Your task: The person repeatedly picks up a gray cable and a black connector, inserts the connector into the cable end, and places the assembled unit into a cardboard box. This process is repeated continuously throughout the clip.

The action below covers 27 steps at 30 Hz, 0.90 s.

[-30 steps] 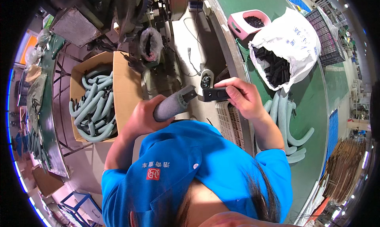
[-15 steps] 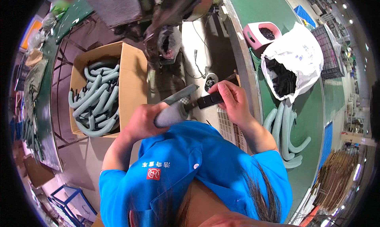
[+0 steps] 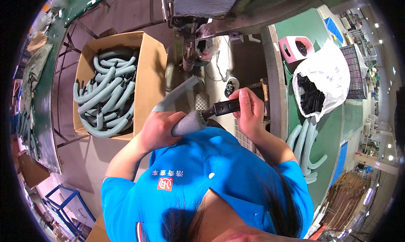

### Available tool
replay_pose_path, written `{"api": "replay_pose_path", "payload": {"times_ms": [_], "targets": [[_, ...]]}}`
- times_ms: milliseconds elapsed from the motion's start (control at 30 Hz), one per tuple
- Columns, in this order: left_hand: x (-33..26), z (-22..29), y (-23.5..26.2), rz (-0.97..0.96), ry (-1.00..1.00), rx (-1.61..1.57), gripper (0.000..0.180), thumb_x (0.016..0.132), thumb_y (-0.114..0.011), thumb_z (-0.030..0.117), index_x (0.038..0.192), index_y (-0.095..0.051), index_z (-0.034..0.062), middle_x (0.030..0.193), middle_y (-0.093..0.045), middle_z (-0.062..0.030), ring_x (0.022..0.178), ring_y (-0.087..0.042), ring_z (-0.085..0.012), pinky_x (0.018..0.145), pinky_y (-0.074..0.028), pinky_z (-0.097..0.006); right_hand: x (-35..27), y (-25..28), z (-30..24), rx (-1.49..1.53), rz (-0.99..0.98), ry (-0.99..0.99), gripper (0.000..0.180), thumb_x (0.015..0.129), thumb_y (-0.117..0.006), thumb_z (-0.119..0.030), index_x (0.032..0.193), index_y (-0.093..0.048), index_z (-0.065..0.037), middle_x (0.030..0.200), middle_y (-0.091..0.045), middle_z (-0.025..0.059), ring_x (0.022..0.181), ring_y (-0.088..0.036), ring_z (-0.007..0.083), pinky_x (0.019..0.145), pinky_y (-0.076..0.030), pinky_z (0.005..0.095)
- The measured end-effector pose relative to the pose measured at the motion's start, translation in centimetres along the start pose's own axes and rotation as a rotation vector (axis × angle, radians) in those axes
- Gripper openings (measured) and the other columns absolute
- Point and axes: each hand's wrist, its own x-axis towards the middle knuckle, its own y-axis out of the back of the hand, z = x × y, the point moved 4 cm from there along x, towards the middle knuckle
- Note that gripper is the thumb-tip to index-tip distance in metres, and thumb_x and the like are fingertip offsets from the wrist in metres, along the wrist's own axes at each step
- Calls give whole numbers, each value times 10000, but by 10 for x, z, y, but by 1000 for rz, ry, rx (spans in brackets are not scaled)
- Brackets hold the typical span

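Landmark: the open brown cardboard box (image 3: 154, 69), heaped with curved grey-green foam-covered tubes (image 3: 105, 94). Just right of it, a person in a blue short-sleeved shirt (image 3: 185, 155) has both hands at work. Left hand (image 3: 161, 130), nearer the box: fingers wrapped round a grey foam-covered tube (image 3: 190, 123). A second foam-covered length (image 3: 177, 93) juts past the fist; I cannot tell if it is the same tube. Right hand (image 3: 249, 113), farther from the box: thumb and fingers pinch a flat black plastic piece (image 3: 227, 107), which meets the dark stub at the tube's end. Depth of fit: cannot tell. Well right of the box: green worktop (image 3: 295, 20) bearing a pink plastic container (image 3: 291, 47), a white sack (image 3: 333, 73) of black pieces (image 3: 311, 94) and more foam-covered tubes (image 3: 300, 149).
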Motion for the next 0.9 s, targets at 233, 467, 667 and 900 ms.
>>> {"api": "replay_pose_path", "payload": {"times_ms": [233,467,667,900], "targets": [[4,-7,-8,-22,-76,-38,330,637,-695,204,931,-597,89,708,-583,-94,668,-611,-293,565,-474,-404,21,-1,2,-65,-143,98,345,998,-385,-270,815,-572,-46,673,-531,-13,530,-451,42,472,-379,204],[14,-5,-20,-96,-12,-167,302,678,-679,208,942,-624,74,758,-617,-118,715,-629,-313,613,-493,-389,36,-1,-7,-125,-200,126,311,1002,-379,-234,830,-562,-52,648,-506,-21,578,-420,37,524,-356,214],[16,-4,-14,40,156,-333,320,683,-723,208,940,-625,44,754,-625,-145,700,-629,-322,618,-495,-374,37,19,2,148,-535,-191,270,866,-668,-203,842,-450,-47,685,-591,49,578,-572,72,512,-442,215],[9,-6,-29,-137,140,-251,328,709,-705,238,954,-611,42,716,-598,-136,659,-611,-323,590,-482,-382,26,30,4,-222,-878,-152,350,832,-707,-222,1046,-542,0,942,-641,94,896,-625,150,780,-491,276]]}}
